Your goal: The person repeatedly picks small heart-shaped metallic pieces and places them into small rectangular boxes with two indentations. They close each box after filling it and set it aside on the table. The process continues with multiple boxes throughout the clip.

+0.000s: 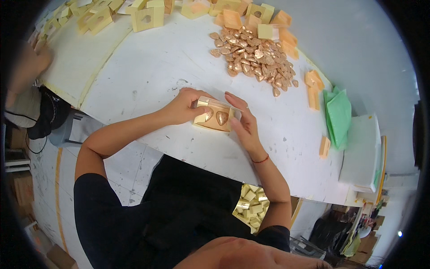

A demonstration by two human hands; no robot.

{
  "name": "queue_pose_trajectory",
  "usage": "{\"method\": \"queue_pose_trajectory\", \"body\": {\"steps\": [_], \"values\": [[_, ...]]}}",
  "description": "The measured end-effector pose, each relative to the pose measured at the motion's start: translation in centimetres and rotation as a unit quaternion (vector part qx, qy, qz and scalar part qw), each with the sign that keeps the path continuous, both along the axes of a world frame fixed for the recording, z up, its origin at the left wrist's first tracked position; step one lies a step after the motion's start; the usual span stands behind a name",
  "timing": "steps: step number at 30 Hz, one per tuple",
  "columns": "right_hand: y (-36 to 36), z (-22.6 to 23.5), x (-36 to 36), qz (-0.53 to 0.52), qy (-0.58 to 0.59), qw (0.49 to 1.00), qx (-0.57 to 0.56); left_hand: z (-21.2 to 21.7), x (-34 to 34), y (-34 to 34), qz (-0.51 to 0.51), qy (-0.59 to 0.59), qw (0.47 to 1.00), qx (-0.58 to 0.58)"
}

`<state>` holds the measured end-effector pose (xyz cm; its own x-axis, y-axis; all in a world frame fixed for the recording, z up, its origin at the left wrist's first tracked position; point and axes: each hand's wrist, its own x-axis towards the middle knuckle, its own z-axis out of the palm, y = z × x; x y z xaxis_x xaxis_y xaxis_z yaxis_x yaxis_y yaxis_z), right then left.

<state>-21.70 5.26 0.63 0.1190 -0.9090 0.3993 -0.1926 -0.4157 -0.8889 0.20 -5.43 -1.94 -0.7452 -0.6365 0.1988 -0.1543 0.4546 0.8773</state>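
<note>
Between my hands, on the white table, sits a small pale-yellow box (212, 128) with its top open. Two heart-shaped pieces in copper-gold foil lie side by side inside: a left heart (208, 116) and a right heart (221, 118). My left hand (184, 107) is closed on the box's left end, its thumb reaching in over the left heart and partly covering it. Around the right end is my right hand (244, 123), with its thumb at the near right corner and its fingers along the far side.
A heap of copper-gold foil hearts (253, 56) lies at the far side, beside peach trays (232, 19) and yellow cartons (148, 18). Green sheets (337, 117) rest at the right. Below the table edge is a container of small yellow boxes (252, 204). Another person's hand (40, 60) shows at far left.
</note>
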Motion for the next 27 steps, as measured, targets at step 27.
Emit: {"method": "queue_pose_trajectory", "body": {"steps": [27], "values": [[2.7, 0.6, -0.4, 0.009, 0.208, 0.974, -0.085, 0.7, 0.0, 2.2, 0.001, 0.162, 0.987, -0.023]]}}
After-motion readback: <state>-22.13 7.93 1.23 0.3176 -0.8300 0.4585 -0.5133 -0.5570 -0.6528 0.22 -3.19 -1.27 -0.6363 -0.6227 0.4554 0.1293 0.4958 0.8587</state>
